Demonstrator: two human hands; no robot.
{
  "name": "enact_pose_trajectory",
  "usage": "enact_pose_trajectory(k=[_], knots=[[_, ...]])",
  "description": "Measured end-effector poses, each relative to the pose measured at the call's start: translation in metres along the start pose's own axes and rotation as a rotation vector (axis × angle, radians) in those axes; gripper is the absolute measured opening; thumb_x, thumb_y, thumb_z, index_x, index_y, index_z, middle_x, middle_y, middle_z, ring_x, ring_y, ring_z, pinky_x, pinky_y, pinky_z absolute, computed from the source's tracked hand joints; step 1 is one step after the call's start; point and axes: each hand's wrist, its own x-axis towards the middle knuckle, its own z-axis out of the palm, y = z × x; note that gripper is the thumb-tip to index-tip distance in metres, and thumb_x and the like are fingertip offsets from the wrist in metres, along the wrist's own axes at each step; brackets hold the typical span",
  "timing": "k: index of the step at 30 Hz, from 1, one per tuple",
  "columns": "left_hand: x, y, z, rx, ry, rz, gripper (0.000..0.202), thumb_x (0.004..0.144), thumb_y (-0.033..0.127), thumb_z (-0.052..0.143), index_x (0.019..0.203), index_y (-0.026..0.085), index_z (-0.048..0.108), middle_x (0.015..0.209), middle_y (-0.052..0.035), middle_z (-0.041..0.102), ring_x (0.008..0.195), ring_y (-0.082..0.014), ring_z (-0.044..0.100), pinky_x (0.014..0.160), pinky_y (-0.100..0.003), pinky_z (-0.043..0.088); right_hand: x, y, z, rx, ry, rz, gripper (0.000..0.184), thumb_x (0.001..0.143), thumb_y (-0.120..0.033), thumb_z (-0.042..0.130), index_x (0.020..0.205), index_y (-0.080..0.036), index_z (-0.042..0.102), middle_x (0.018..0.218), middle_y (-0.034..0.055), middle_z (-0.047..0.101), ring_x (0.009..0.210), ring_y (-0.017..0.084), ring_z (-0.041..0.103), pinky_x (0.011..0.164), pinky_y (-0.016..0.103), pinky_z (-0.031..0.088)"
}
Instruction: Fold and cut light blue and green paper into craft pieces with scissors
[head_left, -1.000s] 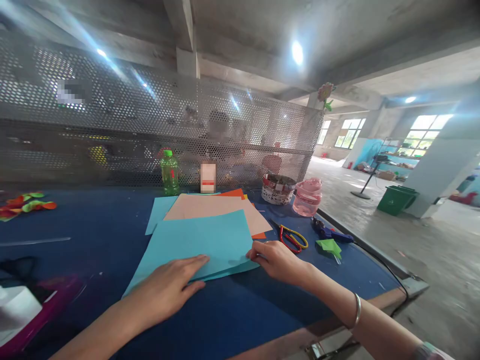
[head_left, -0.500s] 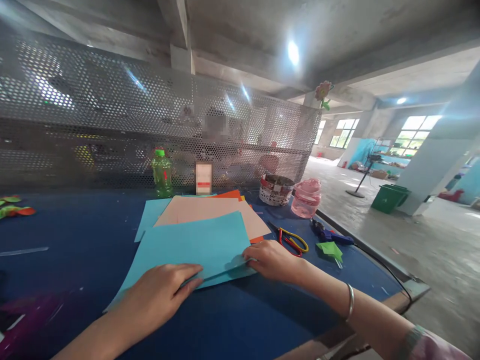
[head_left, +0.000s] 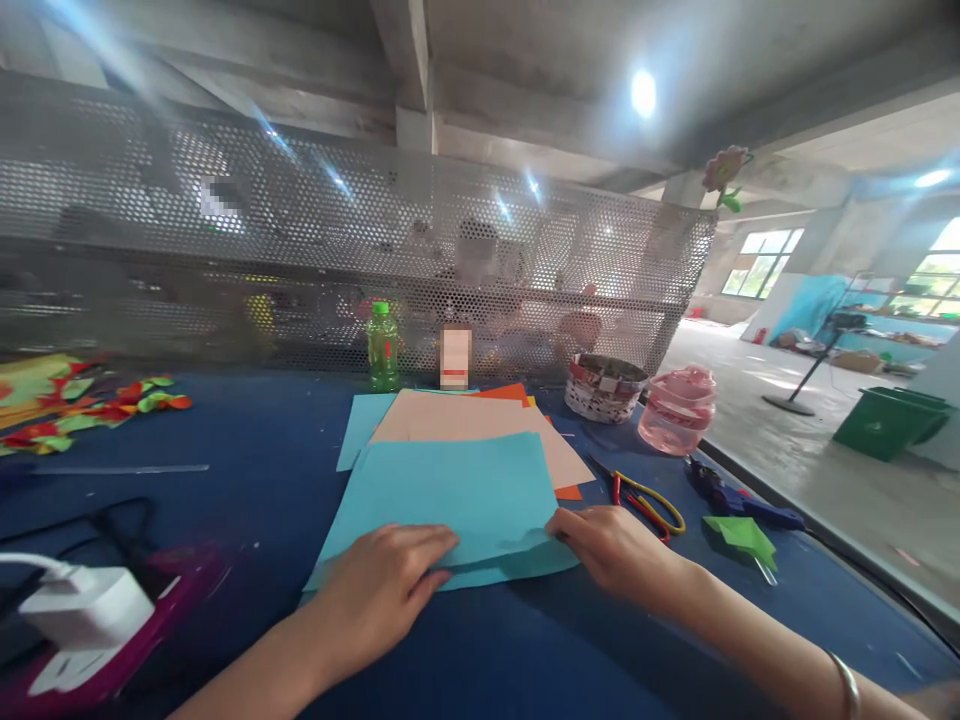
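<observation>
My left hand (head_left: 382, 595) and my right hand (head_left: 611, 550) rest on the near edge of a turquoise paper sheet (head_left: 450, 500), which looks doubled over along that edge. Both hands grip it, the left near its middle and the right at its right corner. It lies over a peach paper sheet (head_left: 457, 420), with a pale blue sheet (head_left: 360, 435) and an orange sheet (head_left: 502, 393) showing behind. Yellow-and-red-handled scissors (head_left: 641, 505) lie just beyond my right hand.
On the blue worktable (head_left: 225, 450) stand a green bottle (head_left: 382, 350), a woven paper basket (head_left: 604, 388) and a pink jar (head_left: 679, 412). A glue gun (head_left: 739, 500), green paper cutout (head_left: 739, 535), paper scraps (head_left: 90, 410) and white charger (head_left: 86, 605) lie nearby. A perforated metal screen (head_left: 337, 220) backs the table.
The whole scene has shifted right in view as my head turned left. Both hands remain on the turquoise sheet, and its near edge now lies flatter.
</observation>
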Motion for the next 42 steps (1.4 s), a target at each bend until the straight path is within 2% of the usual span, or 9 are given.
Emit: enact_pose_trajectory(k=[5,9,11,16,20,22,27,35,42], knots=[[-0.001,0.017,-0.012,-0.029,-0.054,0.009,0.032,0.092,0.035,0.045,0.116,0.028,0.066,0.117,-0.0031,0.069,0.106,-0.0263,0.064,0.087,-0.038,0.048,-0.009,-0.005,-0.011,0.115,-0.050,0.033,0.020,0.093,-0.023,0.042,0.097,-0.020,0.061,0.078,0.0047,0.067,0.071,0.017,0.063,0.061,0.025,0.039],[0.003,0.021,-0.023,-0.066,0.009,-0.162,0.045,0.090,0.054,0.041,0.114,0.024,0.064,0.115,-0.0048,0.069,0.101,-0.0255,0.065,0.084,-0.037,0.049,0.001,-0.001,-0.025,0.200,-0.042,0.079,0.031,0.094,-0.043,0.044,0.112,-0.023,0.060,0.100,0.0078,0.069,0.090,0.021,0.065,0.078,0.030,0.046],[0.006,0.012,-0.024,0.002,0.107,-0.297,0.046,0.092,0.051,0.035,0.112,0.019,0.061,0.115,-0.0085,0.066,0.096,-0.0255,0.065,0.081,-0.037,0.049,0.016,0.009,-0.027,0.231,-0.002,0.105,0.036,0.096,-0.044,0.039,0.119,-0.023,0.057,0.114,0.0085,0.066,0.102,0.022,0.062,0.089,0.034,0.044],[0.011,-0.030,-0.010,0.221,0.236,-0.476,0.061,0.087,0.040,0.045,0.133,0.001,0.042,0.135,-0.0242,0.047,0.122,-0.0369,0.049,0.094,-0.044,0.042,0.078,0.051,-0.016,0.302,0.024,0.253,0.049,0.089,-0.042,0.053,0.130,-0.016,0.049,0.133,0.0163,0.053,0.122,0.028,0.050,0.102,0.040,0.036],[0.010,-0.049,-0.001,0.236,0.241,-0.537,0.068,0.086,0.043,0.040,0.137,-0.002,0.034,0.137,-0.0268,0.045,0.122,-0.0388,0.047,0.094,-0.046,0.041,0.116,0.070,-0.003,0.412,0.009,0.494,0.059,0.081,-0.038,0.063,0.130,-0.009,0.048,0.122,0.0211,0.059,0.110,0.030,0.057,0.091,0.040,0.044],[0.009,-0.050,-0.002,0.218,0.219,-0.554,0.069,0.086,0.044,0.039,0.137,-0.001,0.034,0.134,-0.0266,0.048,0.120,-0.0385,0.049,0.094,-0.046,0.041,0.122,0.071,0.002,0.480,-0.014,0.503,0.047,0.073,-0.032,0.071,0.114,-0.011,0.060,0.109,0.0145,0.066,0.099,0.027,0.062,0.082,0.033,0.048],[0.010,-0.044,-0.010,0.174,0.224,-0.530,0.066,0.086,0.043,0.038,0.135,0.000,0.035,0.133,-0.0269,0.049,0.121,-0.0382,0.049,0.097,-0.047,0.039,0.108,0.073,0.001,0.705,-0.015,0.464,0.020,0.065,-0.029,0.075,0.076,-0.013,0.068,0.068,-0.0001,0.067,0.064,0.014,0.061,0.058,0.021,0.047],[0.011,-0.044,-0.018,0.070,0.268,-0.584,0.062,0.088,0.040,0.038,0.137,0.002,0.032,0.131,-0.0281,0.049,0.117,-0.0384,0.053,0.089,-0.046,0.045,0.068,0.138,-0.039,0.931,0.427,0.673,0.027,0.068,-0.024,0.067,0.091,-0.012,0.064,0.064,0.0020,0.064,0.055,0.014,0.058,0.055,0.025,0.049],[0.014,-0.054,-0.014,0.031,0.289,-0.591,0.048,0.087,0.022,0.039,0.133,0.007,0.040,0.128,-0.0225,0.055,0.113,-0.0311,0.057,0.091,-0.042,0.045,0.044,0.141,-0.043,1.090,0.451,0.753,0.023,0.070,-0.024,0.066,0.090,-0.012,0.063,0.061,0.0040,0.064,0.050,0.016,0.058,0.051,0.030,0.051]])
